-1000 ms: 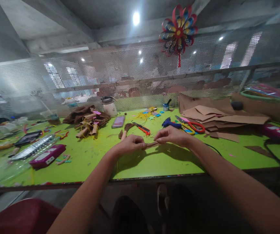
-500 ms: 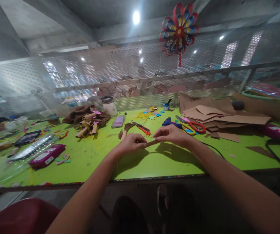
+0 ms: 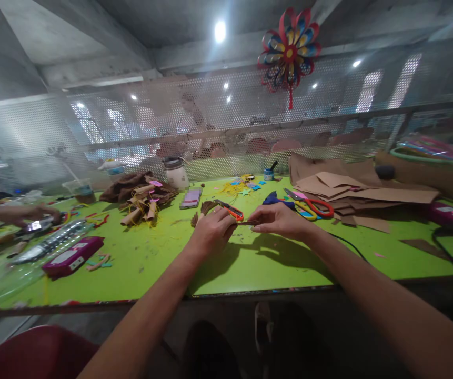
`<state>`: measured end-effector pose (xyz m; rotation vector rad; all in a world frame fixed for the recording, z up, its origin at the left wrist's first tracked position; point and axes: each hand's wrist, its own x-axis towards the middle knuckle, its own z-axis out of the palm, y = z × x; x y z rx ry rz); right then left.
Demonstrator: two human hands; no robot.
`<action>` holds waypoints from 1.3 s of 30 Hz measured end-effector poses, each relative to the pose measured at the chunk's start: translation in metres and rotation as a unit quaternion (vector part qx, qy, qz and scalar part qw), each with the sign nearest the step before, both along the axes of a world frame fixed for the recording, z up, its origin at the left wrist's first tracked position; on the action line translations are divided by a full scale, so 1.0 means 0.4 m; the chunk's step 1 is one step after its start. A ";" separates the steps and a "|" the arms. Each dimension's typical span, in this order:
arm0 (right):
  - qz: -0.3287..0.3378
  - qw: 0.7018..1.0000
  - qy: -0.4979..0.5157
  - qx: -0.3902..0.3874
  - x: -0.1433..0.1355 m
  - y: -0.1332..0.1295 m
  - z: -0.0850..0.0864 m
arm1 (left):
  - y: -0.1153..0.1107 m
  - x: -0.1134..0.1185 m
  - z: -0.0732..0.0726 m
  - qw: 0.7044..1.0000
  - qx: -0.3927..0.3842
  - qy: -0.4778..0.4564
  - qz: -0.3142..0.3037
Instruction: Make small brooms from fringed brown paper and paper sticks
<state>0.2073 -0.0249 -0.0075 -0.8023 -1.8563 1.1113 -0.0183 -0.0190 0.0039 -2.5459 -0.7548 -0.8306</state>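
Note:
Between my two hands, low over the green table (image 3: 163, 263), is a narrow strip of brown paper (image 3: 245, 223) that looks folded or layered. My left hand (image 3: 213, 227) is closed around its left end, which the fingers hide. The thumb and fingers of my right hand (image 3: 277, 218) pinch the right end. Just behind my left hand lie an orange utility knife (image 3: 235, 212) and some fringed brown paper pieces (image 3: 195, 218). Red-handled scissors (image 3: 321, 208), a yellow-handled pair (image 3: 308, 213) and a dark blue object (image 3: 272, 198) rest beyond my right hand.
Stacked brown paper (image 3: 352, 192) covers the right side. Brown paper rolls (image 3: 135, 215), a phone (image 3: 190, 198), a white jar (image 3: 175, 173) and a purple box (image 3: 72, 257) stand left. Another person's hand (image 3: 44, 215) is over a dark device at far left. A mesh panel (image 3: 210, 116) rises behind.
My left hand has turned palm-down and its fingers now curl over the strip. My right hand has barely moved. Another person's hand has reached in from the left and lifted the dark device.

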 end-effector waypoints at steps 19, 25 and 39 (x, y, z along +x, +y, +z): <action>-0.027 0.999 -0.024 -0.019 -0.004 0.002 0.001 | 0.012 -0.003 -0.009 1.000 0.015 -0.001 -0.004; -0.025 0.999 -0.025 -0.020 -0.004 0.005 -0.004 | 0.011 -0.003 -0.009 1.000 0.014 -0.003 -0.008; -0.049 0.997 -0.050 0.019 -0.003 0.006 -0.003 | 0.013 -0.003 -0.014 0.999 -0.039 -0.025 -0.014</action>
